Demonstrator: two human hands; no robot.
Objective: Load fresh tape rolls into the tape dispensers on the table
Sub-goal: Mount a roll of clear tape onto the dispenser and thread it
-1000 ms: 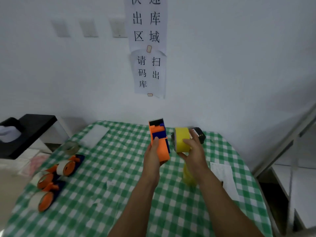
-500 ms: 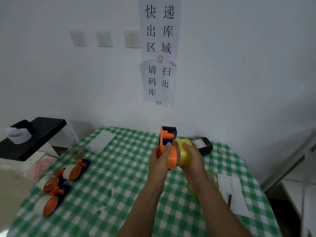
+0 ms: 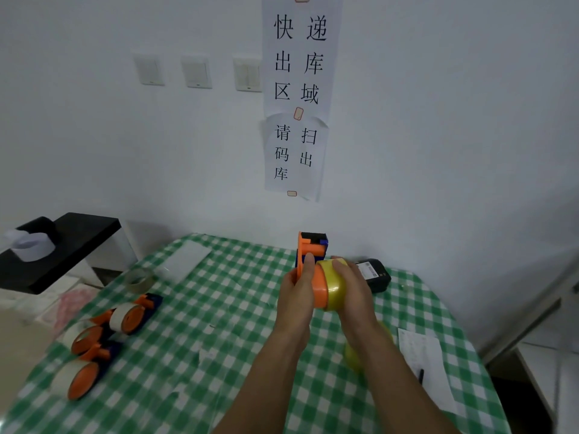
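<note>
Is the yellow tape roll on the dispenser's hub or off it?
Partly on: the yellow tape roll covers the end of the orange hub; bare hub shows beside it.

**Off to the sides**

Two paper signs (image 3: pixel 297 89) with black characters hang on the wall (image 3: pixel 438 120), three switches (image 3: pixel 197 72) to their left. On the green-checked cloth (image 3: pixel 219 308) — a black handheld device (image 3: pixel 374 275) (labelled on top) and a printed sheet (image 3: pixel 423 349) with a dark pen (image 3: pixel 421 376). A black shelf (image 3: pixel 78 233) stands left.

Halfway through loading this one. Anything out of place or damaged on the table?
Nothing spilled or broken. The left hand holds the orange dispenser while the right hand grips the yellow roll against it. Only oddity: the lower wall notice is curling loose at its bottom corner.
</note>
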